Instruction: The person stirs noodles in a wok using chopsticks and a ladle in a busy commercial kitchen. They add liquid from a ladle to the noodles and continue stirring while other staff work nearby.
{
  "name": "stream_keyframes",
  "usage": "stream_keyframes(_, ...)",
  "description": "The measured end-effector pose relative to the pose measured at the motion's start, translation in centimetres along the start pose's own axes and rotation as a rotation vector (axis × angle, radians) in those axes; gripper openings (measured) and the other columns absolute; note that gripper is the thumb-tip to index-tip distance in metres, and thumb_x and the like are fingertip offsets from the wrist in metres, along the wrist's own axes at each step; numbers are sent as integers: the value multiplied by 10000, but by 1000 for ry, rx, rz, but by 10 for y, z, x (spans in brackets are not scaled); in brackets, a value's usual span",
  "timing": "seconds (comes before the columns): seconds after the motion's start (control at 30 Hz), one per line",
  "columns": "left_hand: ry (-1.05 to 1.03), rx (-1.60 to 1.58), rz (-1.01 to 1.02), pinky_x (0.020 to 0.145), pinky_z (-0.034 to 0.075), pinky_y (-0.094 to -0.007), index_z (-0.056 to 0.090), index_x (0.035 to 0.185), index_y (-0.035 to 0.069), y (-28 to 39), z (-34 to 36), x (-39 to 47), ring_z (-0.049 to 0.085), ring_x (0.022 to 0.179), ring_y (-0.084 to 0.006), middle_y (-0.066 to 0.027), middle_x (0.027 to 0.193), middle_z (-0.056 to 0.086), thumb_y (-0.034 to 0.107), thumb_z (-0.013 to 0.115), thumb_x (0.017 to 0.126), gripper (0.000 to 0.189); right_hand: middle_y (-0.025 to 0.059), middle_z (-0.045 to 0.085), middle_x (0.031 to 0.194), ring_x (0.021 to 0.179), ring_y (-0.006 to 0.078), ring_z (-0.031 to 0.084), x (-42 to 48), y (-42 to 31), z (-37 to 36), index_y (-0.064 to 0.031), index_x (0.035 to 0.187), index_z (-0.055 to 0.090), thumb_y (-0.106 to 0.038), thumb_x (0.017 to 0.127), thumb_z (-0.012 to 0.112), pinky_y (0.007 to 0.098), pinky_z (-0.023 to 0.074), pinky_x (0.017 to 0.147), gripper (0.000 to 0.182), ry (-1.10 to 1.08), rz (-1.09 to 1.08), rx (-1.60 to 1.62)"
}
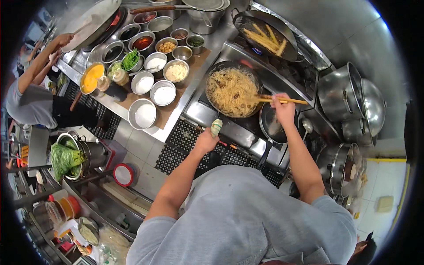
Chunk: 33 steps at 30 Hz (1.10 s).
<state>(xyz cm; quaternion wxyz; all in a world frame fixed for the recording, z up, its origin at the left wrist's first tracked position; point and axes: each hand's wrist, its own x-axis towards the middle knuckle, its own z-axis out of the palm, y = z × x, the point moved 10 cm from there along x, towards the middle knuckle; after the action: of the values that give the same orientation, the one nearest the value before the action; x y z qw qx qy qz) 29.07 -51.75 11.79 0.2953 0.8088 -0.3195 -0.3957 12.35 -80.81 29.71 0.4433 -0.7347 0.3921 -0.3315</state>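
My left hand (207, 140) grips the cloth-wrapped handle (216, 127) of a wok (211, 96) on the front burner. Browned thin noodles (232, 91) with small dark pieces fill most of this wok. In my right hand (284, 107) is a pair of wooden chopsticks (299, 101), held level, their tips at the right edge of the noodles. Below that hand a dark frying pan (272, 127) sits on the stove, partly hidden by my forearm.
Behind, a second wok (265, 34) holds long yellow pieces above a lit flame. Several steel bowls of powders and sauces, one being a white-powder bowl (142, 113), crowd the left counter. Steel pots (341, 89) stand at right. A co-worker (33, 96) handles a steaming wok (92, 25) at far left.
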Motion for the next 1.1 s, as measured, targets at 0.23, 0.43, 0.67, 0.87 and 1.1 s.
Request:
stream_keyframes(0.23,17,-17,-53,921,488,-479,524,1205,-43,-1,7,3,616,1071,-436,-301,1083,650,331,682,831,552,82,668,770,672,134,682,27,-27,110,8,956,600,-134,933,665,251,555,620,158,112,24,310)
stream_keyframes(0.43,12,-33,-67,937,481,-465,518,1221,-59,-2,5,8,617,1073,-433,-311,1107,642,321,679,819,576,81,658,781,659,146,680,-2,21,166,8,960,588,-135,941,649,254,551,599,157,14,131,268)
stream_keyframes(0.67,6,-7,-57,939,483,-466,508,1196,-77,-3,5,13,621,1057,-438,-323,1090,641,301,659,814,559,90,659,795,683,151,686,-15,-2,138,34,945,577,-144,940,654,257,567,627,193,79,44,369)
stream_keyframes(0.87,12,7,-24,925,484,-489,512,1173,-82,-5,3,14,619,1037,-456,-336,1064,639,299,654,814,542,59,669,715,661,125,672,-44,-13,155,-11,909,611,-130,919,658,271,537,609,129,-98,-45,82)
stream_keyframes(1.1,39,-1,1,911,491,-486,526,1190,-63,-4,6,16,623,1035,-453,-322,1064,646,330,674,802,572,75,684,756,656,121,661,-68,16,111,9,918,619,-138,919,660,265,538,630,152,-125,62,214)
